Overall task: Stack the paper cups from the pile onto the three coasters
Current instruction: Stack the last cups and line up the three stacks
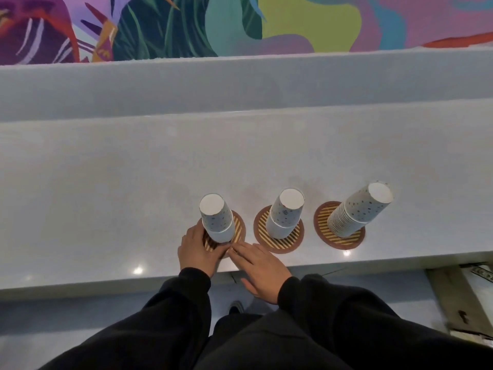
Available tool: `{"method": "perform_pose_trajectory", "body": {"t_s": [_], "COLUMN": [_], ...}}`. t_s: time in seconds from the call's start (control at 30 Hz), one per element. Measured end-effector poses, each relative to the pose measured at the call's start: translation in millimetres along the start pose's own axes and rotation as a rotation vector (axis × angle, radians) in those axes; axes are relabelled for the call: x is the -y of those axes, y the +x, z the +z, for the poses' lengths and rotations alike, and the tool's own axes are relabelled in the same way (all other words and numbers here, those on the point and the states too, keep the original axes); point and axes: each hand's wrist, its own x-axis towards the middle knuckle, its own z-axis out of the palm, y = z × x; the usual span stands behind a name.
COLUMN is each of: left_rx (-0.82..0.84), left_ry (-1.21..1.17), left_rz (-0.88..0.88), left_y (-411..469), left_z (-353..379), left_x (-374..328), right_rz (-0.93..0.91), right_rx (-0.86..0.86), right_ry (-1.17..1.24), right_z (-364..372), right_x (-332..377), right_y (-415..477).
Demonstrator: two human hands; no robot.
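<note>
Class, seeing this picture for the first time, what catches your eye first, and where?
Three upside-down cup stacks stand in a row on striped coasters near the front edge of the counter; the right stack holds the most cups. The left hand and right hand touch the left coaster.

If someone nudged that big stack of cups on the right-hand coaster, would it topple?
Probably easily: the right stack is paper, so likely light, and its many nested rims make it tall over its coaster. Pushed high, it would likely tip; pushed low, slide.
</note>
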Motion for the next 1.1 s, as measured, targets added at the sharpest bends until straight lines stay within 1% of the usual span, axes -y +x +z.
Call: {"method": "perform_pose_trajectory", "body": {"t_s": [0.27, 0.47, 0.67, 0.8, 0.93, 1.1], "left_rx": [-0.038, -0.04, -0.046, -0.045, -0.046, -0.061], "left_ry": [-0.095, 0.072, 0.046, 0.093, 0.121, 0.061], "left_rz": [0.021, 0.008, 0.025, -0.02, -0.032, -0.028], "left_y": [-1.6, -0.4, -1.3, 0.3, 1.5, 0.9], "left_z": [1.8, 4.8, 6.3, 7.6, 10.3, 9.4], "left_x": [6.7, -4.9, 0.1, -7.8, -12.1, -6.2], "right_rz": [0.007, 0.005, 0.009, -0.01, -0.017, -0.013], "right_rx": [0.019, 0.002, 0.003, 0.016, -0.013, -0.018], "right_ry": [0.039, 0.037, 0.057, 0.079, 0.081, 0.079], "right_z": [-0.9, -0.6, -2.2, -1.7, -3.9, -4.0], "right_x": [-1.5, -4.7, -5.2, -7.1, -7.7, -7.0], "right_y": [-0.7, -0.4, -0.9, -0.9, -1.7, -2.6]}}
